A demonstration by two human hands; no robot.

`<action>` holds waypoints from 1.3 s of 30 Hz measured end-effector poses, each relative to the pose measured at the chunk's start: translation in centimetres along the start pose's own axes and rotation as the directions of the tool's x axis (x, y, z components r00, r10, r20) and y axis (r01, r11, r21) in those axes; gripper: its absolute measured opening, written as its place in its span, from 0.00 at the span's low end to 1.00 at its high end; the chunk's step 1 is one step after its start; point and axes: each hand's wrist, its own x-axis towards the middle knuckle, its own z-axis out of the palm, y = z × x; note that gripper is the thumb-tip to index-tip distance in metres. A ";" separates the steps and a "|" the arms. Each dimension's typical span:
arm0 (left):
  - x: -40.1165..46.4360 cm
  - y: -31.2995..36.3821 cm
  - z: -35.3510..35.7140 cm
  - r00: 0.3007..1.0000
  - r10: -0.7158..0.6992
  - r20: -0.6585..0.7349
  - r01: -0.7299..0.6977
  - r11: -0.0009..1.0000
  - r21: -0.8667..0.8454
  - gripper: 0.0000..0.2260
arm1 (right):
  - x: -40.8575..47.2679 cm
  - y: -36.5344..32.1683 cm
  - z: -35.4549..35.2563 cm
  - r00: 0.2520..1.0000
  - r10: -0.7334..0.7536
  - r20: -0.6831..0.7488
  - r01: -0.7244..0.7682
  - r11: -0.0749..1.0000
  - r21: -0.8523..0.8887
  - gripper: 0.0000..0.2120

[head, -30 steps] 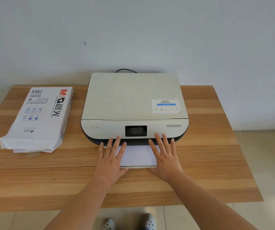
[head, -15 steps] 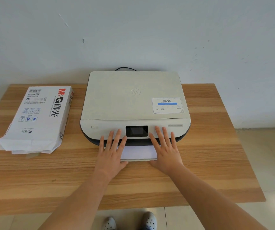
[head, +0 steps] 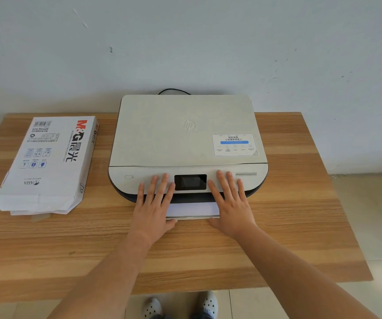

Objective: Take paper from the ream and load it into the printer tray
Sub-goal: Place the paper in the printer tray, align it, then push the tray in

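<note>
A cream flatbed printer [head: 185, 134] sits at the middle back of the wooden table [head: 289, 238]. Its paper tray [head: 192, 218] juts out a little at the front, with white paper [head: 192, 208] lying in it. My left hand [head: 154, 209] and my right hand [head: 231, 206] lie flat with fingers spread on the tray's two front corners, palms against its front edge, fingertips reaching over the printer's front panel on either side of the dark screen [head: 190, 182]. The opened paper ream [head: 45, 162], in a white printed wrapper, lies on the table to the left.
A black cable [head: 174, 90] runs behind the printer to the pale wall. The table's front edge is near my body, with tiled floor and my shoes [head: 180, 305] below. Bare wood shows on the table right of the printer.
Both hands have slid forward toward the printer, and the tray with its paper has gone further in, so less white paper shows.
</note>
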 end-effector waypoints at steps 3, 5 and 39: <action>0.1 0.1 0.2 1.000 0.010 0.001 -0.010 1.000 -0.026 0.51 | 0.1 0.1 0.1 1.000 -0.003 -0.003 0.003 1.000 0.003 0.54; 0.2 0.2 0.3 1.000 0.007 0.000 -0.007 0.999 -0.042 0.51 | 0.1 0.2 0.2 1.000 -0.003 -0.010 0.003 1.000 0.000 0.53; 0.1 -0.1 1.0 0.998 0.004 -0.066 -0.007 0.999 -0.051 0.44 | 0.4 0.2 1.7 0.997 0.002 -0.079 -0.006 0.998 -0.057 0.48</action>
